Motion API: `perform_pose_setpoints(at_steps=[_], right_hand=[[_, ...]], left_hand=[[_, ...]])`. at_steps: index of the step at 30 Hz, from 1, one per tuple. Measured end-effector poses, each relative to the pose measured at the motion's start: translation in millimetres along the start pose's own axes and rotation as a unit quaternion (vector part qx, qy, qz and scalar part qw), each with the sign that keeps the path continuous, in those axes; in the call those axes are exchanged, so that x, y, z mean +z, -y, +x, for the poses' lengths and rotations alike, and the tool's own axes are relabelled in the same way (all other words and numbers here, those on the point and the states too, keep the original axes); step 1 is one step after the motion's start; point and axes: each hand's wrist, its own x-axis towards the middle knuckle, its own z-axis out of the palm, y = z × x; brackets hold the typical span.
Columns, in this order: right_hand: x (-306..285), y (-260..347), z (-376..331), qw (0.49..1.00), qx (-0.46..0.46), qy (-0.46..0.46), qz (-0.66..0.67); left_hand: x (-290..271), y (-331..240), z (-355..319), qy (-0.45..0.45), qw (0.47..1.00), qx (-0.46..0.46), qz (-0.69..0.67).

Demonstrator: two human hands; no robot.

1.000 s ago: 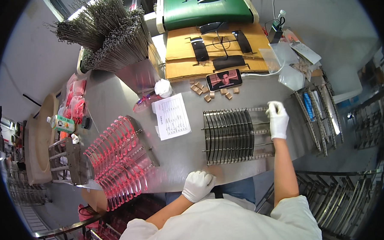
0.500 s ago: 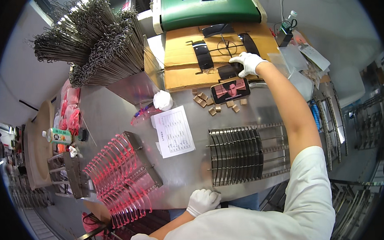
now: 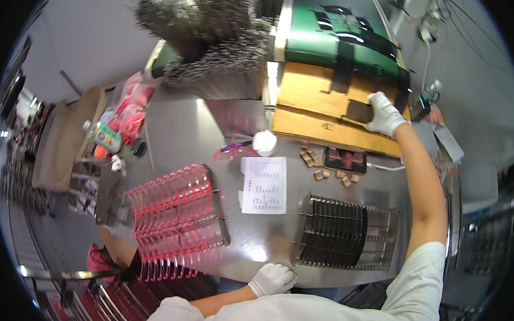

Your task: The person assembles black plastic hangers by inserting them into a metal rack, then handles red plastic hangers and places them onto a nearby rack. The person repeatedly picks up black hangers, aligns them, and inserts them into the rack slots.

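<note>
My right hand [image 3: 384,116] is now at the right part of the cardboard [image 3: 305,86]; a second ago it was down at the metal rack [image 3: 379,208], and half a second ago it reached the near panel by the phone [image 3: 345,160]. My thumb and fingers stand fairly wide about the right end of a brownish panel [image 3: 358,111]. They seem to touch its edges, but the blur keeps me from telling whether I have a firm grip.

The dark panels have shifted too. They lay spread around a wire cross on the cardboard; now one dark panel [image 3: 342,68] overlaps the near end of the green conveyor [image 3: 309,46], up and to the left of my fingers. I judge that the set is being handled together, so the work sits at the cardboard rather than at the rack.

The rack stands on the near right of the steel table [image 3: 181,135], its row of black curved strips [image 3: 334,231] toward the left end. My left hand [image 3: 272,279] rests at the table's near edge, fingers curled in, nothing showing in it. Left of it stand the pink curved pieces [image 3: 172,200] in their holder.
</note>
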Motion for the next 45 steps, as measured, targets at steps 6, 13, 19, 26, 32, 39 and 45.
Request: perform_pose_setpoints(at_steps=[6, 13, 19, 26, 32, 39, 45], right_hand=[[-74.1, 28.0, -50.1, 0.993, -0.013, -0.104, 0.060], [-176.6, 155.8, -200.1, 0.966, -0.121, -0.211, 0.086], [-220.1, 215.6, -276.3, 0.965, -0.138, -0.222, -0.007], [-228.7, 238.4, -301.3, 0.953, -0.166, -0.254, -0.024], [-221.5, 261.7, -313.2, 0.951, -0.201, -0.229, 0.044], [-213.3, 272.9, -322.3, 0.946, -0.225, -0.205, 0.115], [-115.6, 267.1, -356.6, 0.785, 0.165, -0.406, 0.437]], left_hand=[[21.9, 0.3, -21.6, -0.008, 0.999, -0.030, -0.019], [10.2, -10.6, -17.5, -0.078, 0.977, -0.116, -0.160], [-47.9, -10.4, -1.4, -0.182, 0.929, -0.252, -0.200], [-116.8, -7.0, 81.3, -0.204, 0.916, -0.253, -0.237], [-174.4, -10.8, 188.6, -0.092, 0.836, -0.042, -0.539], [-218.0, -83.6, 253.6, 0.168, 0.707, 0.109, -0.678], [-187.2, -61.9, 239.2, -0.187, 0.753, 0.154, -0.612]])
